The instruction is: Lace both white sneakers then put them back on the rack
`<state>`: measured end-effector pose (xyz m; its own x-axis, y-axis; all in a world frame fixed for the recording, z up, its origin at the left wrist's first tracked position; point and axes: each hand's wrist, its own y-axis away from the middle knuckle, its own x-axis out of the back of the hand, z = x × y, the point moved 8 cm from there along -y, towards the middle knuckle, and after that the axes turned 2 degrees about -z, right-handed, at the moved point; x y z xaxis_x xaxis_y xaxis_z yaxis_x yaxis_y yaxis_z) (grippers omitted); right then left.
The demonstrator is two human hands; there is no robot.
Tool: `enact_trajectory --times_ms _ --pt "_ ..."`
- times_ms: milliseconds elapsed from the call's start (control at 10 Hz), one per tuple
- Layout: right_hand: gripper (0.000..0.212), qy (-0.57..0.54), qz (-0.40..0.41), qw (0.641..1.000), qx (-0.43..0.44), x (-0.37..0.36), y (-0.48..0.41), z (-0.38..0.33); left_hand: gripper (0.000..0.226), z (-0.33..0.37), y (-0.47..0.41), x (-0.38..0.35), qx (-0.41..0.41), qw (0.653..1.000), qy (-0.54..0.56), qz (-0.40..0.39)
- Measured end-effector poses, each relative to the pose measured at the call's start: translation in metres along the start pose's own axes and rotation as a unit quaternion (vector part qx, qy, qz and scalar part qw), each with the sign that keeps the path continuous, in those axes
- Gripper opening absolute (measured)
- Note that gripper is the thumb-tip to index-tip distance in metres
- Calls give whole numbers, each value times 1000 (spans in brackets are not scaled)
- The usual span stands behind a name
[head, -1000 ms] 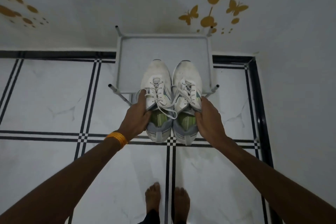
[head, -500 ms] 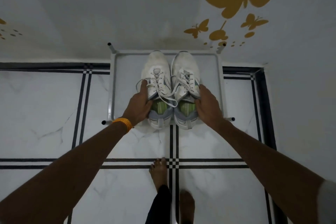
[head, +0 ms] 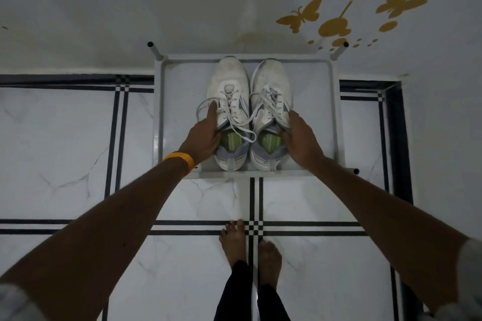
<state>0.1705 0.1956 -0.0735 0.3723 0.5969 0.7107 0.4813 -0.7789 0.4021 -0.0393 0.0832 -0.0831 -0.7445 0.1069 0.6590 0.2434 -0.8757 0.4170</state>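
Two white sneakers stand side by side, toes toward the wall, on the grey rack shelf (head: pixel 177 101). The left sneaker (head: pixel 229 81) has laces threaded, with a loose loop hanging off its left side. The right sneaker (head: pixel 271 81) is laced too. Both show green insoles and grey heels. My left hand (head: pixel 206 135), with an orange band at the wrist, grips the left sneaker's outer side. My right hand (head: pixel 300 138) grips the right sneaker's outer side and collar. The heels sit just inside the shelf's front rail.
The rack stands against a white wall with yellow butterfly decals (head: pixel 336 26). Four short posts (head: pixel 154 49) stick up at its corners. The floor is white marble tile with black lines. My bare feet (head: pixel 234 242) stand just in front of the rack.
Both hands carried the sneakers forward and down from above the rack's front edge onto the shelf. I stepped closer, and the rack looks larger in view.
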Motion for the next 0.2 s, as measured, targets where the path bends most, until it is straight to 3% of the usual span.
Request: enact_trajectory --times_ms 100,200 --pt "51 -10 -70 997 -24 -2 -4 0 74 10 5 6 32 998 -29 -36" --pt "64 7 -100 995 -30 20 4 -25 67 28 11 30 37 992 -115 -19"
